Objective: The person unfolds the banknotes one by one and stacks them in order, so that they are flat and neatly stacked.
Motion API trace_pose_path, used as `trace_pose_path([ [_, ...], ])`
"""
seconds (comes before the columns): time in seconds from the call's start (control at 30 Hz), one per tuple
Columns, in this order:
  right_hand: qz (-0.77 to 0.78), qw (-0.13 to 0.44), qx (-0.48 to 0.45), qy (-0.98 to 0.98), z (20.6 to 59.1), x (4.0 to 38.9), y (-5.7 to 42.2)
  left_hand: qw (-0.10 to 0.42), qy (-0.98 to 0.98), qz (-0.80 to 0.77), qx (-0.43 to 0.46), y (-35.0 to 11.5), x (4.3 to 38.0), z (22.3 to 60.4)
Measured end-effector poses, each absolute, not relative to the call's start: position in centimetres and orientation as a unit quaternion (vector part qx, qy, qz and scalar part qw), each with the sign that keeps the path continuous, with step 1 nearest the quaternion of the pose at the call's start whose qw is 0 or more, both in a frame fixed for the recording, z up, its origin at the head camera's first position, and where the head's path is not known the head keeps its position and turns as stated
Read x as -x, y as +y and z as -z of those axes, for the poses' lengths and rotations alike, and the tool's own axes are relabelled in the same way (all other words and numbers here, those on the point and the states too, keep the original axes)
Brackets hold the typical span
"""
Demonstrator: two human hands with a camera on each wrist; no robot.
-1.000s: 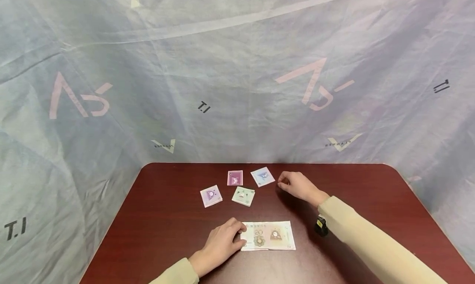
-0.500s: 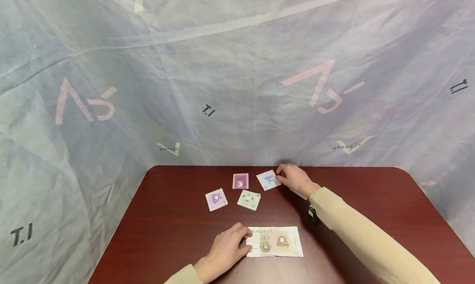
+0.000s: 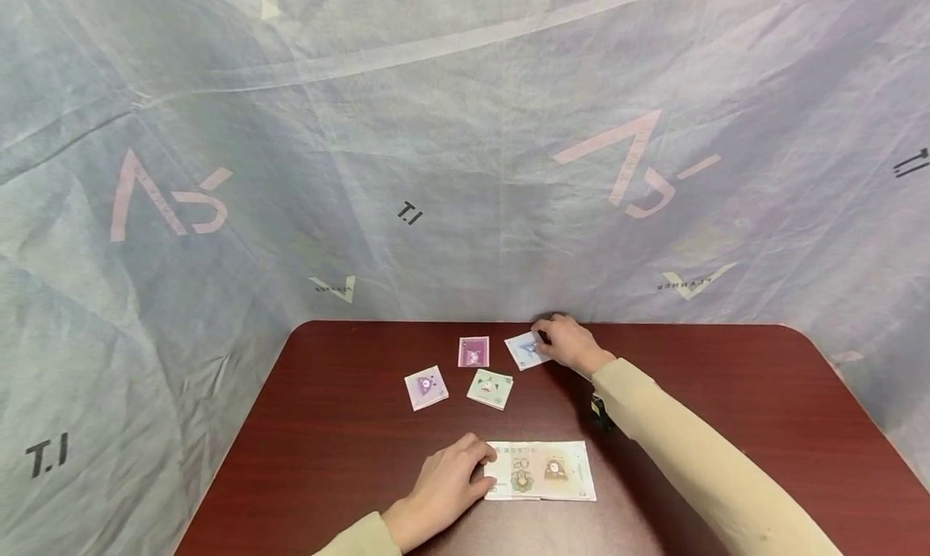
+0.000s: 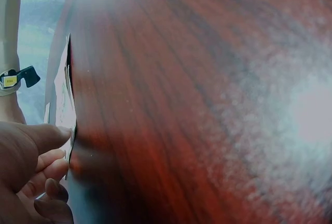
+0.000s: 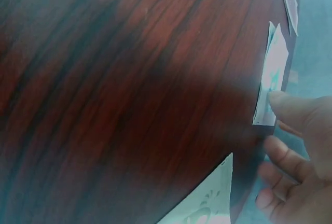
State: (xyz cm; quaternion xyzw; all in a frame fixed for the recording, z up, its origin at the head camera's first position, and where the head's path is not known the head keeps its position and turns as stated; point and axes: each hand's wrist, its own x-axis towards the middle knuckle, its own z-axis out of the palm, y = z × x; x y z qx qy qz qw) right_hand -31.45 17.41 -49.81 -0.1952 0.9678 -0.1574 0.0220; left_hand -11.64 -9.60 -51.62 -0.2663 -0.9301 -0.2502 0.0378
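My left hand point(image 3: 449, 477) rests on the table, thumb and fingers about the left end of a brown-and-white play banknote point(image 3: 555, 475) marked 20. In the left wrist view the thumb lies at the edge of this flat paper, the other fingers curled beside it. Farther back, my right hand point(image 3: 570, 342) grips the right corner of a folded blue play banknote point(image 3: 523, 353). The right wrist view shows the thumb on that blue banknote's point(image 5: 273, 60) face, with its fold slightly raised. The hand covers its right end.
Folded magenta point(image 3: 474, 352), purple point(image 3: 426, 388) and green point(image 3: 490, 389) banknotes lie left of the blue one. Another pale folded note point(image 5: 210, 198) lies near my right wrist, hidden in the head view. Grey printed cloth point(image 3: 465, 136) hangs behind the dark red table point(image 3: 327, 459).
My right hand has moved left, from beside the blue banknote onto its right corner. My left hand keeps its place at the brown banknote. The head view has shifted slightly.
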Motion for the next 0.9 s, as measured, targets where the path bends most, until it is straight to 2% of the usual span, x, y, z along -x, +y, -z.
trace_pose_path([
  [0.33,0.161,0.054,0.158,0.973,49.0,30.8,17.6,0.03,-0.931,0.249,0.265,-9.5,11.7,51.4],
  [0.47,0.173,0.045,0.162,0.97,49.2,30.6,18.0,0.027,-0.932,0.244,0.267,-9.4,11.7,51.4],
  [0.7,0.181,-0.01,0.192,0.964,49.6,30.6,18.6,0.033,-0.933,0.235,0.27,-9.3,11.5,51.5],
  [0.9,0.217,-0.008,0.185,0.958,49.4,30.5,18.5,0.042,-0.933,0.232,0.272,-9.5,11.6,51.6],
])
